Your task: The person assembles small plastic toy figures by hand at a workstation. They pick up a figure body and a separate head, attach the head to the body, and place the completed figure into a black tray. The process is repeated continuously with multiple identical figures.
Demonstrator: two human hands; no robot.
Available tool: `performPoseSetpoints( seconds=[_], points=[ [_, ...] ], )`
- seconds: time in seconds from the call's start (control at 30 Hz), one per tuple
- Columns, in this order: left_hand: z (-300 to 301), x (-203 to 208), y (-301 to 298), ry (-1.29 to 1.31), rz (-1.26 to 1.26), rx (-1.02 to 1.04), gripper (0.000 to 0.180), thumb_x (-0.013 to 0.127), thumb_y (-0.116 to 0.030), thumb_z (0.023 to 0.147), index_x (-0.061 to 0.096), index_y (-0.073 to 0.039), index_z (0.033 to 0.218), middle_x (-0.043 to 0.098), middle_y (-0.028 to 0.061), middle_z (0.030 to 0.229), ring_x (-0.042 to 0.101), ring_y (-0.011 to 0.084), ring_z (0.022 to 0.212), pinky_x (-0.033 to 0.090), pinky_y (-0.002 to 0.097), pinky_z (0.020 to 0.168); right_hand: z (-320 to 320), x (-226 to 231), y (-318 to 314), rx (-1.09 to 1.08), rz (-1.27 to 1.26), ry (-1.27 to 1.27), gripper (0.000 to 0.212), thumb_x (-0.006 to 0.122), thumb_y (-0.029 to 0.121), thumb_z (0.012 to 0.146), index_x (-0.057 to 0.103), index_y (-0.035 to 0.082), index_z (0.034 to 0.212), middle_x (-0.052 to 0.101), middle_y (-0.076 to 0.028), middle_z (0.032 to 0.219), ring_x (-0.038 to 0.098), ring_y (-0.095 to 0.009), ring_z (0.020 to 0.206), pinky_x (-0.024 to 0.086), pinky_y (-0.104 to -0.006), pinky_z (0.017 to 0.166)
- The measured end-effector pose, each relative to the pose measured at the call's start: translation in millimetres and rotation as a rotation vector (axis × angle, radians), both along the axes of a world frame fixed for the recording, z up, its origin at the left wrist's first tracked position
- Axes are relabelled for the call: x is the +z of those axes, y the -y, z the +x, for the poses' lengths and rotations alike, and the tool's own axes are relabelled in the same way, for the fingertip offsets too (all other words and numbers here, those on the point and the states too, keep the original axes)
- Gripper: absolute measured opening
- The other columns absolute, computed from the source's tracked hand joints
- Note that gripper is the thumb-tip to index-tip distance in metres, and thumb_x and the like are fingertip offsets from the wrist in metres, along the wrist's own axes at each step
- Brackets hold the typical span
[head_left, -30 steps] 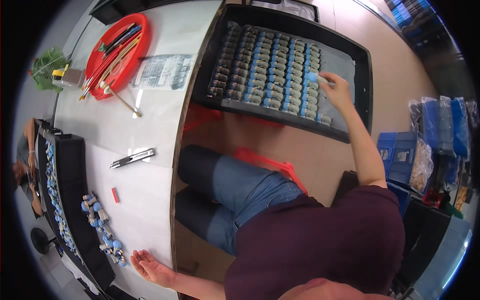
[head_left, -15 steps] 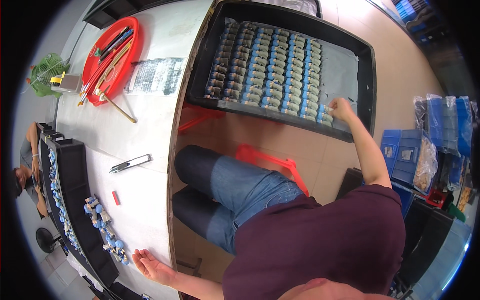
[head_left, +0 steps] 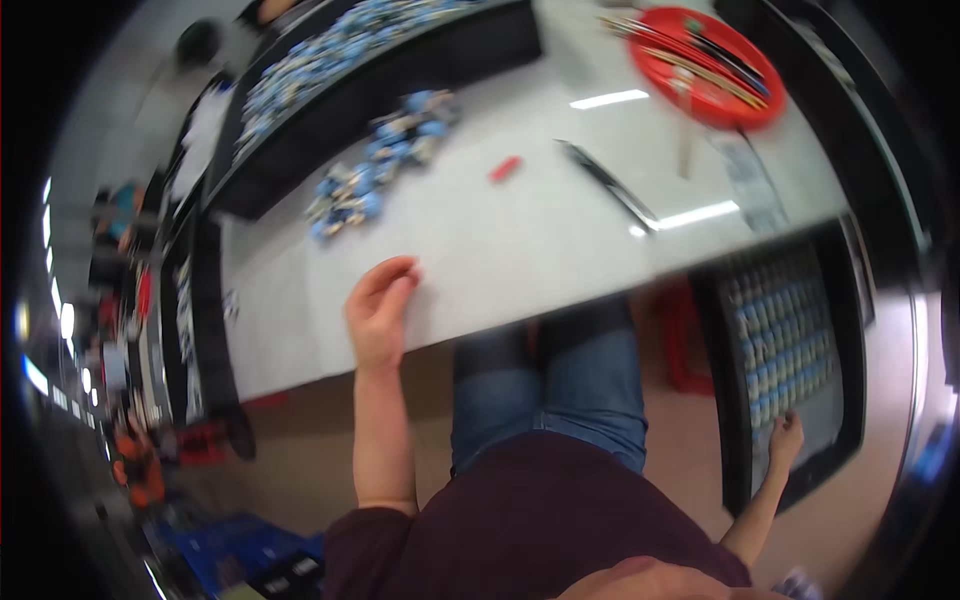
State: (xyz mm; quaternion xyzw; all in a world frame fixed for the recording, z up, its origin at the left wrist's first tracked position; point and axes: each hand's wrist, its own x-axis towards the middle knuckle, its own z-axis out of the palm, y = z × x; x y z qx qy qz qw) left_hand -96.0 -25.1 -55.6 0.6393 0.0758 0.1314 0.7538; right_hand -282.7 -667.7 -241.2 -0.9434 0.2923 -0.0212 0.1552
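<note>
My left hand (head_left: 378, 315) is raised above the near part of the white table (head_left: 480, 260). Its fingers are loosely bent, thumb apart from the index finger, and nothing shows in them. Beyond it lies a loose pile of small blue-and-cream figurines (head_left: 370, 178). Down at the right, my right hand (head_left: 787, 440) is at the near end of the rows of figurines (head_left: 785, 345) standing in a black tray (head_left: 735, 430). Blur and distance hide whether its fingers hold one. A small red block (head_left: 506, 168) and a utility knife (head_left: 607, 185) lie on the table.
A black bin (head_left: 400, 75) heaped with figurines stands along the table's far side. A red dish (head_left: 735, 110) at the far right holds brushes and tools. Part of a red stool (head_left: 682, 340) shows beside the tray. Another person (head_left: 138, 465) is at far left.
My view has swung left toward the table, blurring the picture. My left hand has lifted off the tabletop, its fingers more bent. My right hand is still at the tray's figurine rows.
</note>
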Motion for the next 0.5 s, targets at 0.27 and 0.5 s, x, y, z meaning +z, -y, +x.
performPoseSetpoints(
  seconds=[0.27,0.5],
  points=[
    [16.3,42.9,-4.6,0.110,0.598,-0.101,0.019,0.055,0.005,0.078,0.062,0.000,0.096,0.061,0.0073,0.099,0.057,0.0129,0.087,0.046,0.0240,0.079,177.5,170.2,-244.2,0.553,0.461,0.827,0.021,0.052,-0.005,0.083,0.054,-0.005,0.104,0.061,-0.013,0.093,0.060,-0.017,0.083,0.050,-0.0270,0.073],
    [93.1,66.0,-79.7,0.250,1.106,0.114,0.031,0.053,0.008,0.074,0.061,-0.006,0.101,0.057,0.0082,0.109,0.054,0.0214,0.098,0.045,0.0319,0.082,223.5,214.0,-432.7,1.175,0.963,0.857,0.025,0.055,-0.014,0.075,0.055,-0.005,0.099,0.061,-0.015,0.089,0.061,-0.018,0.076,0.050,-0.0245,0.065]
  ],
)
